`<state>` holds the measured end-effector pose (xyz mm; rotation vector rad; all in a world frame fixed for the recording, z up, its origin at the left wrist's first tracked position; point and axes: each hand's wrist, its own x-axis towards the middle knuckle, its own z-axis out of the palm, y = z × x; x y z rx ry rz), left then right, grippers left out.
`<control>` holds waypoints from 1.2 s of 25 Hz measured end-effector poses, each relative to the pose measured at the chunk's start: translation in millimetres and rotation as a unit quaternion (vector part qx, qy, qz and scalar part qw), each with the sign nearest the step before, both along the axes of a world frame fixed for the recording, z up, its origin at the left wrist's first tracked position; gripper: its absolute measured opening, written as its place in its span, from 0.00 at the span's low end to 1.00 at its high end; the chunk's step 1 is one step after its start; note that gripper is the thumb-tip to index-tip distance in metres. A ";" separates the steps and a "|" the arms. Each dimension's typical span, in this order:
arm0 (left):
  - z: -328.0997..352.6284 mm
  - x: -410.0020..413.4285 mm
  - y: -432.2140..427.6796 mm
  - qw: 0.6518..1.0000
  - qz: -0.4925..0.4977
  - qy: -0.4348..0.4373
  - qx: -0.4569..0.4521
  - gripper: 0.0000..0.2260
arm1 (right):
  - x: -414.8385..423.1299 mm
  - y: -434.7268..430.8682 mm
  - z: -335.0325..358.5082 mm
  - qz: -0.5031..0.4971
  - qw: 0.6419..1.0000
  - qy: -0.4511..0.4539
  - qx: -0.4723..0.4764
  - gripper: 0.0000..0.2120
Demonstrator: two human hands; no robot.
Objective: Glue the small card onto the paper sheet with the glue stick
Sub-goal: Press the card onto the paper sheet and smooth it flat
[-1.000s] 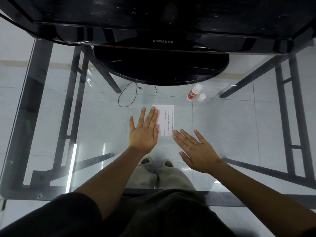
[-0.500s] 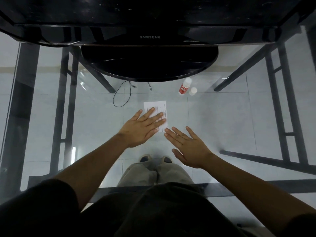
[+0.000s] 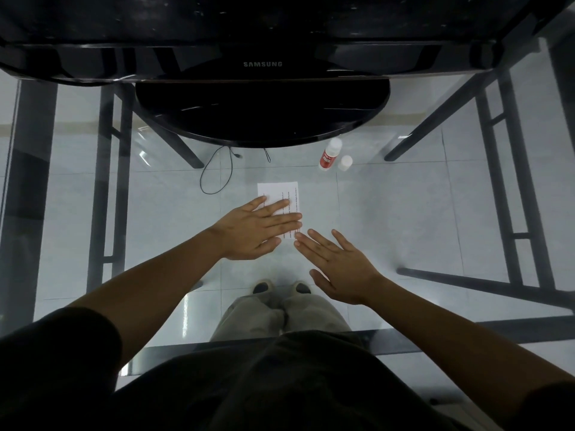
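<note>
**Glass tabletop, two flat palms: how this press could go askew**

Glass tabletop (image 3: 389, 231), slick and see-through, gives paper very little to hold on to, and that is the main hazard here.

Fingers (image 3: 280, 217) of the left hand (image 3: 258, 228) lie straight and close together. They rest flat across the near half of the white printed paper sheet (image 3: 278, 189) and point to the right. The right hand (image 3: 339, 269) is flat too, with its fingers (image 3: 314, 247) straight and spread. Their tips sit just at the sheet's near right corner and the palm lies on bare glass. Neither hand grips anything.

I cannot tell the small card apart from the sheet; if it is down, it is hidden under the left fingers. I read this as the pressing step.

Several things could go wrong from this position:

- **Sheet slides:** any sideways push from the left palm could make the whole sheet skate, since the right fingertips pin one corner at most.
- **Card creeps:** wet glue would let the card shift and set crooked.
- **Weak bond:** the part of the sheet beyond the fingers is uncovered, so an edge there may not stick.
- **Stray glue:** squeezed-out glue could cling to the fingers and lift the card with the hand, or stick the sheet to the glass.

Beyond and to the right of the fingers, well apart, the red-and-white glue stick (image 3: 329, 154) stands upright. A small white cylinder (image 3: 345, 162), probably its cap, stands just beside it. If the stick is open it will dry, and a careless reach could topple it. Behind it is the round black monitor base (image 3: 261, 119).
</note>
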<state>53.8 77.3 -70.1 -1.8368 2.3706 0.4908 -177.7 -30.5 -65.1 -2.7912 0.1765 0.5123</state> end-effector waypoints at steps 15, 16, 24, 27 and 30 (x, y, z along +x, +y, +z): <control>0.3 3.0 -4.1 0.999 -0.032 0.018 0.016 0.23 | 0.1 -10.2 -5.0 0.036 0.998 -0.052 0.005 0.29; 0.5 2.5 -4.4 0.999 -0.030 0.018 0.019 0.23 | 0.1 -8.8 -5.3 0.031 0.998 -0.055 0.006 0.29; 3.9 4.8 -8.7 0.999 -0.043 0.007 0.010 0.23 | 6.2 2.7 1.2 -0.016 0.995 -0.100 -0.018 0.25; 7.7 11.0 -20.5 0.999 -0.052 -0.003 0.000 0.24 | 7.1 5.4 2.8 -0.026 0.994 -0.102 -0.002 0.24; 9.1 24.8 -39.0 1.000 -0.014 -0.007 0.008 0.25 | 7.4 7.1 4.4 -0.028 0.995 -0.097 0.007 0.24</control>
